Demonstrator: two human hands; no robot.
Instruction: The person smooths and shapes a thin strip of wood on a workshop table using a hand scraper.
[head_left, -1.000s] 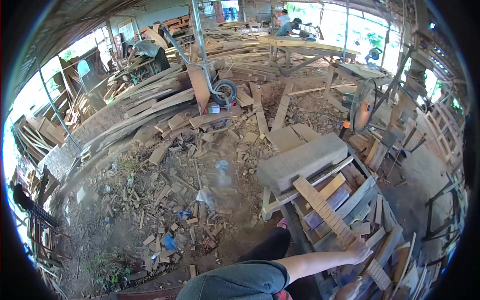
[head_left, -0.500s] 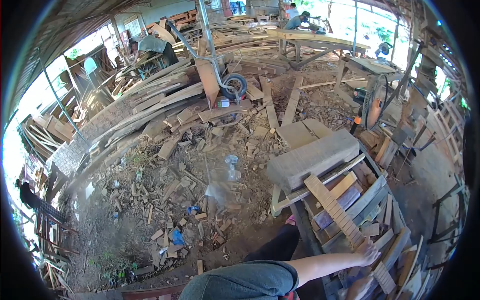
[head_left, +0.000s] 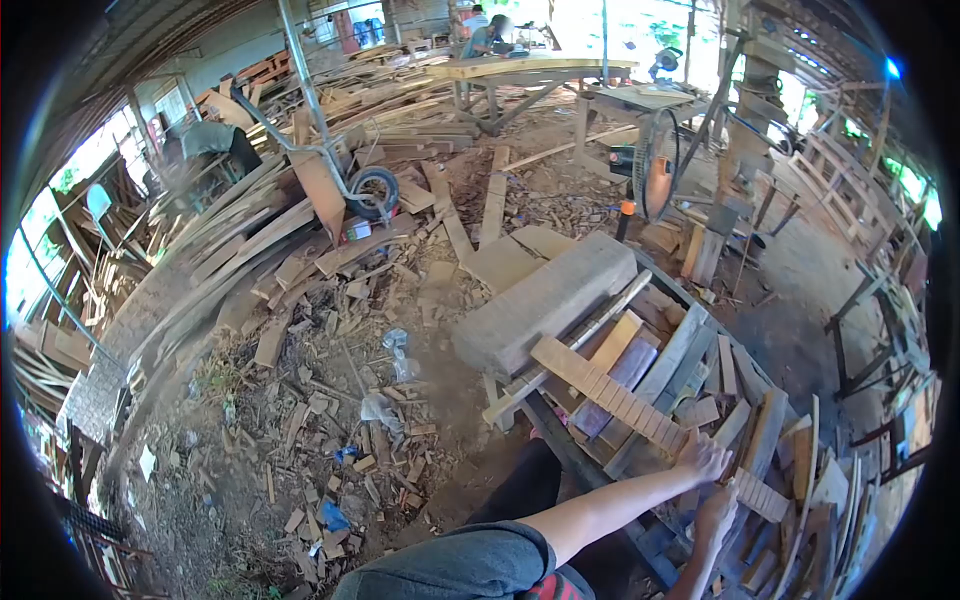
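Note:
A long wooden strip with many crosswise lines or grooves lies slantwise over a frame of timber offcuts. My left hand is closed on the strip near its middle, with the fingers curled. Just below it, my right hand has its fingers bent together beside the strip's near part. What those right fingers pinch, if anything, is too small to make out. Behind the strip's far end sits a thick, squared wooden beam.
Offcuts fill the frame beside my hands. A standing fan and a wheelbarrow stand farther off. Wood scraps and plastic litter the dirt floor. Other people work at the back near a long table.
My view has turned right, so the scene has shifted left. My right hand has come up from the bottom edge to beside my left hand at the strip.

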